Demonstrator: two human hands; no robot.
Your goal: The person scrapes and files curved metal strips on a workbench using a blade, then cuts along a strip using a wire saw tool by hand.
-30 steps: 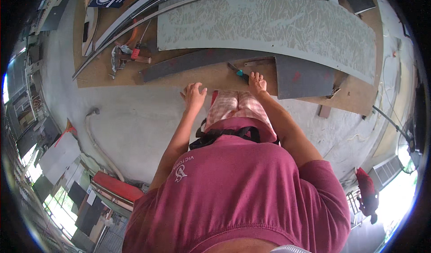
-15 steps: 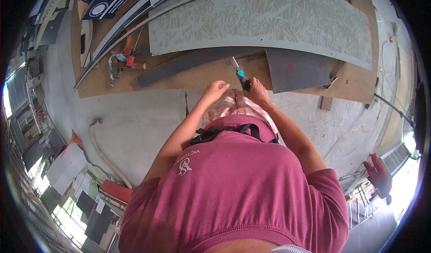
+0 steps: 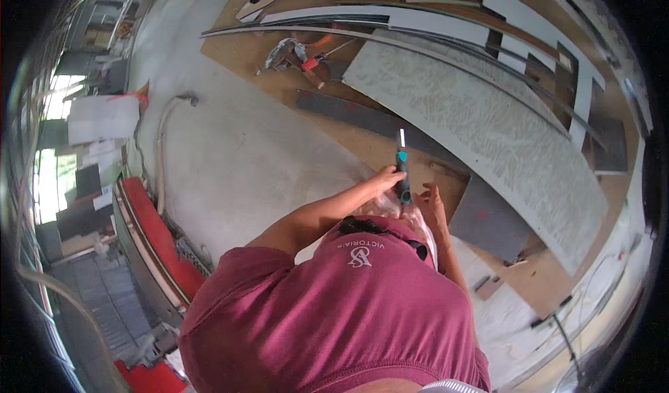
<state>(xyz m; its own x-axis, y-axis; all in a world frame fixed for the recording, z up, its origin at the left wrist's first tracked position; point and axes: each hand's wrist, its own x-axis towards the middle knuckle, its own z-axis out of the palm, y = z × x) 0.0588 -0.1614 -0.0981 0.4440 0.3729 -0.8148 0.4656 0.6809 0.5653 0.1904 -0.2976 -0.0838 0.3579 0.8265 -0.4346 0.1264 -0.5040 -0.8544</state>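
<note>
A black and teal utility knife [image 3: 402,157] points away from me, its bright blade over a dark grey strip [image 3: 369,118]. My left hand [image 3: 387,178] is closed around its handle. To the right of the handle's lower end, my right hand [image 3: 432,203] is raised with fingers apart and holds nothing. Beside that hand lies a dark grey panel piece [image 3: 490,219]. A large pale green-grey sheet with a leafy pattern [image 3: 460,125] lies beyond both hands, on the brown board [image 3: 334,132].
Farther left on the board are a red-handled screwdriver [image 3: 313,62], a wooden-handled tool [image 3: 311,78] and a crumpled grey bundle [image 3: 281,55]. Long thin strips [image 3: 293,30] cross the back. Left of me, a pale hose [image 3: 164,139] lies on the floor near a red panel [image 3: 153,236].
The knife has passed from my right hand to my left. My right hand has opened beside it. The view has turned left, so the board now slants down to the right.
</note>
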